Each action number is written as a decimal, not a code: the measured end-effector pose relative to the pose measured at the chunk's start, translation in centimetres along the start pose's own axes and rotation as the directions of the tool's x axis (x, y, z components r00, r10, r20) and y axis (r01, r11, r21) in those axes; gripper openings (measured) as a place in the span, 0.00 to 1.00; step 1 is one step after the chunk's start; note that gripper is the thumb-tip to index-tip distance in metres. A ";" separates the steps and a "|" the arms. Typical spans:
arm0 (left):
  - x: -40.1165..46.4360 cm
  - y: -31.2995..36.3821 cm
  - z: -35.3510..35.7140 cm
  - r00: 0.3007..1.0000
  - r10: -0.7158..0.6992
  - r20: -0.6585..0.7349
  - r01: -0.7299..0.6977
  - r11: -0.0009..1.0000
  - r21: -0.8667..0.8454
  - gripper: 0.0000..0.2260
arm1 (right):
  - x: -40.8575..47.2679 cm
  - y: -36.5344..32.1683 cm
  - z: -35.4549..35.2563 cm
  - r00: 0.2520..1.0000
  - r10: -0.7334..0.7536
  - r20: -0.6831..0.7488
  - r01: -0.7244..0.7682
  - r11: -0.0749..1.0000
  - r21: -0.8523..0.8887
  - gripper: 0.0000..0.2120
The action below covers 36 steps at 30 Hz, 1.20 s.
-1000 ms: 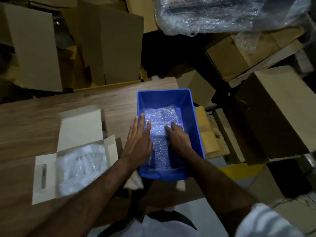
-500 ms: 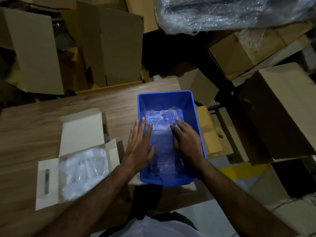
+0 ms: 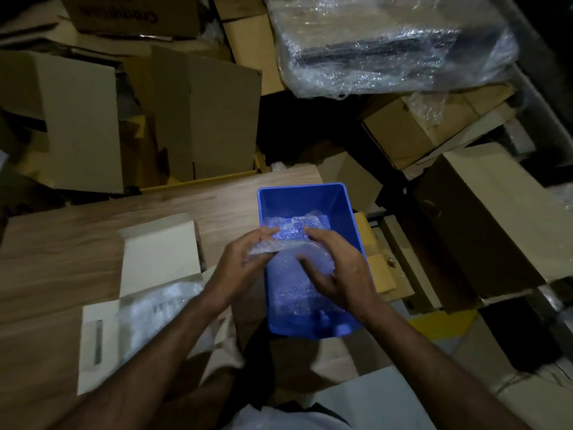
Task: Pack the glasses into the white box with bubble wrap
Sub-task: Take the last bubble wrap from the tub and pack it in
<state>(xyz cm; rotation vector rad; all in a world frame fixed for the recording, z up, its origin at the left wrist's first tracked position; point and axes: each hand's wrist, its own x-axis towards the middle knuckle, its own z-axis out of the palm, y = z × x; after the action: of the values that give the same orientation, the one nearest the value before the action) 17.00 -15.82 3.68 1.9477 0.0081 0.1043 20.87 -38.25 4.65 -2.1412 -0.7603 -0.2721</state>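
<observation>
A blue plastic bin (image 3: 338, 200) stands on the wooden table (image 3: 62, 243) with sheets of bubble wrap (image 3: 291, 287) inside. Over the bin, my left hand (image 3: 242, 262) grips the near-left edge of a bubble wrap sheet (image 3: 288, 235) and lifts it. My right hand (image 3: 338, 268) holds the same sheet from the right, fingers curled on it. The white box (image 3: 158, 256) lies open to the left, its lid flap raised, with bubble-wrapped contents (image 3: 155, 308) inside. Bare glasses cannot be made out.
Brown cardboard boxes (image 3: 198, 113) crowd the space behind and right of the table. A large plastic-wrapped dark package (image 3: 393, 45) sits at the upper right. The table's right edge runs just beside the bin. The scene is dim.
Both hands were pressing flat on the bubble wrap in the bin; now they have closed on a sheet and raised it above the bin. The camera view shifted slightly.
</observation>
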 end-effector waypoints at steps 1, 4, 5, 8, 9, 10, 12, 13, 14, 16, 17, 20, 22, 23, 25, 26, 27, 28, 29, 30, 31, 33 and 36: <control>-0.5 1.2 -1.3 1.000 0.001 -0.002 -0.001 0.999 -0.033 0.02 | 0.4 -0.8 0.1 0.998 0.062 0.031 -0.062 0.998 0.015 0.27; -1.7 3.7 -4.9 0.998 -0.022 -0.066 0.017 0.997 -0.076 0.06 | 1.9 -3.2 1.0 0.981 0.186 0.057 -0.194 0.959 0.208 0.25; -2.0 4.4 -5.8 0.993 -0.043 -0.111 0.032 0.994 -0.104 0.08 | 2.6 -4.1 1.3 0.975 0.209 0.071 -0.220 0.920 0.324 0.19; -3.2 5.7 -8.2 0.920 -0.233 -0.316 0.135 0.943 -0.303 0.16 | 4.6 -7.0 2.7 0.963 0.203 0.177 -0.266 0.819 0.508 0.04; -3.8 5.6 -8.9 0.885 -0.333 -0.325 0.198 0.901 -0.386 0.25 | 5.0 -7.9 3.4 0.959 0.199 0.204 -0.278 0.806 0.522 0.02; -4.4 5.1 -9.7 0.861 -0.424 -0.282 0.269 0.848 -0.457 0.35 | 5.2 -8.6 4.2 0.950 0.218 0.222 -0.305 0.791 0.530 0.03; -6.5 3.9 -11.0 0.842 -0.511 -0.174 0.384 0.793 -0.472 0.48 | 5.3 -9.9 6.0 0.923 0.292 0.248 -0.382 0.754 0.534 0.05; -7.7 3.4 -11.4 0.833 -0.529 -0.164 0.414 0.791 -0.450 0.50 | 5.2 -10.3 6.9 0.909 0.331 0.255 -0.417 0.742 0.525 0.08; -8.9 2.9 -11.7 0.822 -0.537 -0.191 0.420 0.797 -0.434 0.49 | 4.9 -10.7 7.7 0.894 0.365 0.260 -0.448 0.738 0.505 0.10; -10.9 2.3 -12.6 0.790 -0.536 -0.299 0.389 0.814 -0.432 0.44 | 4.1 -11.7 8.9 0.854 0.435 0.285 -0.520 0.726 0.451 0.21; -11.6 1.9 -13.1 0.774 -0.526 -0.352 0.373 0.828 -0.419 0.43 | 3.7 -12.3 9.3 0.837 0.454 0.307 -0.547 0.716 0.433 0.28; -13.7 0.6 -15.0 0.767 -0.452 -0.456 0.349 0.890 -0.295 0.41 | 2.4 -13.4 10.2 0.870 0.351 0.348 -0.473 0.794 0.383 0.37; -15.0 0.3 -16.1 0.787 -0.443 -0.430 0.371 0.896 -0.246 0.34 | 1.9 -14.1 10.9 0.880 0.287 0.378 -0.417 0.848 0.326 0.30; -15.7 0.3 -16.7 0.801 -0.462 -0.382 0.393 0.886 -0.247 0.33 | 1.8 -14.5 11.1 0.874 0.276 0.400 -0.411 0.858 0.307 0.27; -17.0 0.1 -17.7 0.833 -0.502 -0.231 0.443 0.857 -0.265 0.39 | 1.7 -15.2 11.5 0.841 0.271 0.468 -0.430 0.860 0.274 0.26; -17.6 -0.2 -18.1 0.843 -0.511 -0.168 0.466 0.850 -0.244 0.42 | 1.7 -15.5 11.7 0.811 0.266 0.520 -0.438 0.867 0.240 0.29; -18.0 -0.5 -18.5 0.844 -0.521 -0.129 0.494 0.848 -0.193 0.43 | 1.7 -15.8 11.7 0.774 0.261 0.577 -0.436 0.880 0.186 0.32; -18.3 -0.7 -18.8 0.841 -0.530 -0.107 0.519 0.847 -0.116 0.42 | 1.7 -15.9 11.9 0.743 0.253 0.620 -0.411 0.903 0.123 0.34; -18.4 -0.6 -18.8 0.839 -0.533 -0.107 0.534 0.845 -0.024 0.39 | 1.8 -16.1 12.1 0.728 0.229 0.646 -0.355 0.932 0.070 0.33; -18.4 -0.7 -19.0 0.841 -0.529 -0.112 0.537 0.840 0.071 0.33 | 1.8 -16.2 12.5 0.724 0.200 0.660 -0.295 0.955 0.034 0.29; -18.1 -0.9 -19.2 0.849 -0.514 -0.122 0.527 0.836 0.151 0.26 | 1.9 -16.5 12.7 0.733 0.160 0.661 -0.233 0.972 0.023 0.20; -17.9 -0.8 -19.6 0.877 -0.464 -0.125 0.480 0.842 0.245 0.08 | 1.9 -16.9 13.0 0.746 0.117 0.656 -0.205 0.977 0.058 0.06; -17.9 -1.6 -20.1 0.885 -0.455 -0.103 0.466 0.861 0.202 0.06 | 1.8 -16.2 13.7 0.737 0.175 0.653 -0.309 0.946 0.096 0.11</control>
<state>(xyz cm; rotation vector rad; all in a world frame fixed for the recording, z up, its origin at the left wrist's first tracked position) -2.35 2.39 8.29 2.1114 0.5419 -0.1733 11.56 -19.29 7.11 -2.1053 -0.8168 0.6944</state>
